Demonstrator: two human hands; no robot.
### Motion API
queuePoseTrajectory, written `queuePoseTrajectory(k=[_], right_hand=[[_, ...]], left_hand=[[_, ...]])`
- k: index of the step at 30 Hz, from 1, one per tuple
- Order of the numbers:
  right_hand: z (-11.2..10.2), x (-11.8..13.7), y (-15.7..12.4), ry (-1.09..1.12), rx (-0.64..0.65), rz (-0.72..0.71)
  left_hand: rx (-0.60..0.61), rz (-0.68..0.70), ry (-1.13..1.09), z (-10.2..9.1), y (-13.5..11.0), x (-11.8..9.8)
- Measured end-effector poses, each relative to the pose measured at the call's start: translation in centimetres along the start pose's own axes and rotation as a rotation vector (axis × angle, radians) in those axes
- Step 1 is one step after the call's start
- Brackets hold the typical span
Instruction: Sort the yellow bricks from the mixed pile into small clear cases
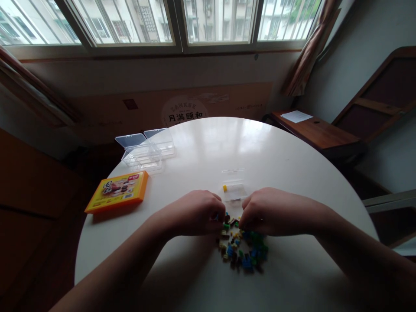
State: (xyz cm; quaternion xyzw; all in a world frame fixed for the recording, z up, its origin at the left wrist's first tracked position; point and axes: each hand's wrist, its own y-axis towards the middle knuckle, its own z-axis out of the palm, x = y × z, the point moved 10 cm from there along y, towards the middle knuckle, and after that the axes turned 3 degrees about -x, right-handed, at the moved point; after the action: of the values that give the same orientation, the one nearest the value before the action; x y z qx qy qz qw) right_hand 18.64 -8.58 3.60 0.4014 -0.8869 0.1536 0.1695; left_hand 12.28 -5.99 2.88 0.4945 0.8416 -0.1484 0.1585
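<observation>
Small building bricks (247,262) in blue, green, yellow, cream and dark brown lie in a loose pile on the white round table (282,173). My left hand (203,212) is closed at the pile's upper left, fingers curled down. A bit of blue shows near its fingertips, too small to name. At the upper right of the pile, my right hand (260,212) is also closed, its fingertips low among the bricks; what they pinch, if anything, is hidden. Just beyond both hands lies an open clear plastic box (235,192) with a yellow brick (225,188) at its left end.
An orange and yellow flat box (118,190) lies on the table's left side. Behind it stand clear plastic cases (146,149) with raised lids. A wooden desk (318,130) with a paper sheet (296,116) is beyond the right edge. Windows and a large cardboard panel (113,108) are behind.
</observation>
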Motion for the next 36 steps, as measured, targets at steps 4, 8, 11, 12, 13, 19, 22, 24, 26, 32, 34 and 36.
queuePoseTrajectory(k=[4, 8, 11, 12, 13, 19, 22, 24, 26, 32, 34, 36], right_hand=[[-0.2, 0.1, -0.4, 0.016, 0.009, 0.009], [0.0, 0.7, -0.6, 0.024, 0.037, -0.011], [0.4, 0.9, -0.7, 0.058, 0.056, -0.044], [0.6, 0.8, -0.7, 0.063, 0.062, -0.049], [0.7, 0.8, -0.7, 0.064, 0.066, -0.051], [0.2, 0.2, -1.1, 0.054, 0.048, -0.024], [-0.3, -0.1, -1.1, 0.063, 0.028, -0.013], [-0.5, -0.4, -1.1, 0.07, 0.012, -0.007], [-0.7, -0.8, -0.9, 0.069, -0.009, 0.006], [-0.7, -1.7, -0.2, 0.031, -0.029, 0.039], [-1.0, -1.7, 0.1, 0.005, -0.08, 0.052], [-1.4, -1.7, 0.4, -0.012, -0.141, 0.078]], left_hand=[[-0.014, -0.007, -0.001, -0.3, -0.2, -0.1], [-0.011, 0.014, -0.045, -0.4, -0.2, -0.9], [0.016, 0.04, -0.076, 0.3, 0.0, -1.5], [0.021, 0.051, -0.08, 0.5, 0.1, -1.6], [0.024, 0.065, -0.081, 0.6, 0.1, -1.7], [0.017, 0.104, -0.065, 1.0, 0.2, -2.0], [0.009, 0.098, -0.058, 1.0, 0.3, -2.1], [0.0, 0.088, -0.061, 0.9, 0.4, -2.1], [-0.006, 0.079, -0.062, 0.9, 0.5, -2.1], [0.019, 0.041, -0.047, 1.3, 0.6, -1.9], [0.024, 0.029, -0.036, 1.5, 0.7, -1.9], [0.011, 0.021, -0.023, 1.5, 0.7, -1.8]])
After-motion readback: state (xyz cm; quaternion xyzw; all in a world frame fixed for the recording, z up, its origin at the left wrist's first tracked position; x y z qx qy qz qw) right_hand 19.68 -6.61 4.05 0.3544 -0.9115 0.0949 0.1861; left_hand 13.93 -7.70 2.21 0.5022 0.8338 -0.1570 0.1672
